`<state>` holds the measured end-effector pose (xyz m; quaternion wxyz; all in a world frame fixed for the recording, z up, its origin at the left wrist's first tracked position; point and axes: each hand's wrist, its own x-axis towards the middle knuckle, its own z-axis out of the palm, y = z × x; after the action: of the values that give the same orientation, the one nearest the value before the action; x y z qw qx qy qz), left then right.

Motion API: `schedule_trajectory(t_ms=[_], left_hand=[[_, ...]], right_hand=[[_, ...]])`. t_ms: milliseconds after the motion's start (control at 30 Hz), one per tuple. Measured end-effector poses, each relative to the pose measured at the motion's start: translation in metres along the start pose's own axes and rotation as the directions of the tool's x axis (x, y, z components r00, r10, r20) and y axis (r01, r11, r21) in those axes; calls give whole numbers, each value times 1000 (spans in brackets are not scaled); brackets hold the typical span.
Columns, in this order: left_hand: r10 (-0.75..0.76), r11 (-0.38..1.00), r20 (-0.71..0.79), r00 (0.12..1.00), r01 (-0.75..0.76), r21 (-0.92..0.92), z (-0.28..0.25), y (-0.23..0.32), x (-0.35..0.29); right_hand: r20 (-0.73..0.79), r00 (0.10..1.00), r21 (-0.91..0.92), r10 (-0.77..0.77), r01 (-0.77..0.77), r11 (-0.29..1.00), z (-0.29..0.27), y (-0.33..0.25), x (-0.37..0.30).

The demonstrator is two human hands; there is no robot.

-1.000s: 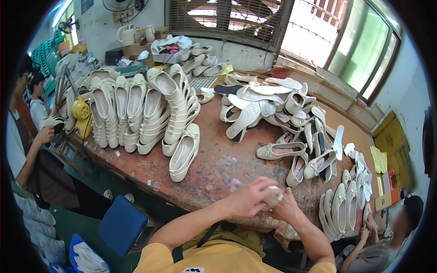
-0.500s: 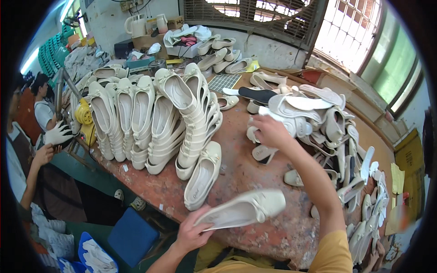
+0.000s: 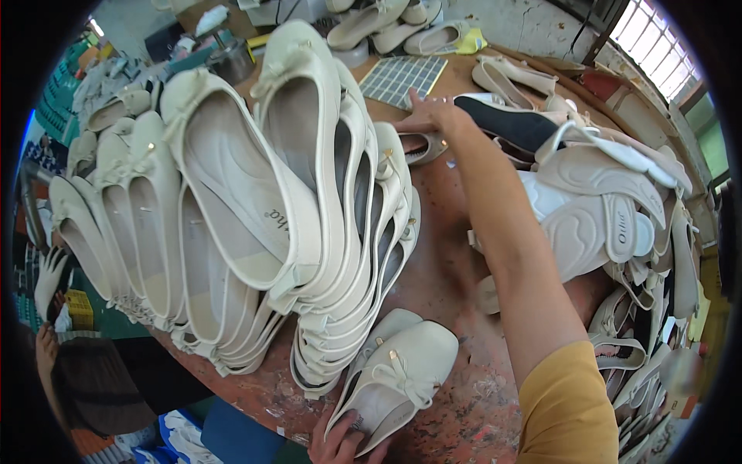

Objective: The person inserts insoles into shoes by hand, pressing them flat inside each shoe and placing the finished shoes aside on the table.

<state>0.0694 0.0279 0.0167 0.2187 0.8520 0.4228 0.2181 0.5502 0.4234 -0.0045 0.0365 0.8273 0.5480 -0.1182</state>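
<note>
My left hand [image 3: 340, 442] is closed on the heel of a cream ballet flat [image 3: 421, 352] with a bow and a small gold-coloured trim. This shoe lies over another cream flat [image 3: 393, 321] at the table's near edge. Farther off, my right hand [image 3: 430, 114] reaches across the table with its fingers spread, just above a single flat shoe [image 3: 422, 147]; whether it touches that shoe I cannot tell. Left of both hands stand tall rows of cream flats [image 3: 309, 271], nested tightly into one another.
A heap of shoe parts, with pale insoles [image 3: 595, 224] and a black insole [image 3: 506, 120], covers the table's right side. A gridded green board [image 3: 402, 79] lies at the back. Several more flats [image 3: 394, 27] sit behind it. Another person's gloved hand [image 3: 51, 278] shows at far left.
My view has moved closer to the shoe rows. The right hand has left the insole pile for the single flat behind. My left hand has brought its flat down over the loose one.
</note>
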Motion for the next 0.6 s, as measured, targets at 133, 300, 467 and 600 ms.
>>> schedule_trajectory(t_ms=[133, 300, 467, 600], left_hand=[[10, 999, 16, 1000, -11, 50, 2, -11, -9], [115, 988, -227, 967, -134, -73, 17, -25, -8], [95, 992, -344, 934, -119, -49, 30, -16, -6], [71, 995, -348, 935, -90, -37, 27, -8, -9]], right_hand=[[265, 964, -99, -16, 44, 994, -26, 17, -47], [207, 969, -418, -131, 209, 884, 2, 38, -156], [242, 970, -523, -35, 161, 837, 35, 95, -313], [261, 961, -471, -94, 212, 856, 53, 132, -416]])
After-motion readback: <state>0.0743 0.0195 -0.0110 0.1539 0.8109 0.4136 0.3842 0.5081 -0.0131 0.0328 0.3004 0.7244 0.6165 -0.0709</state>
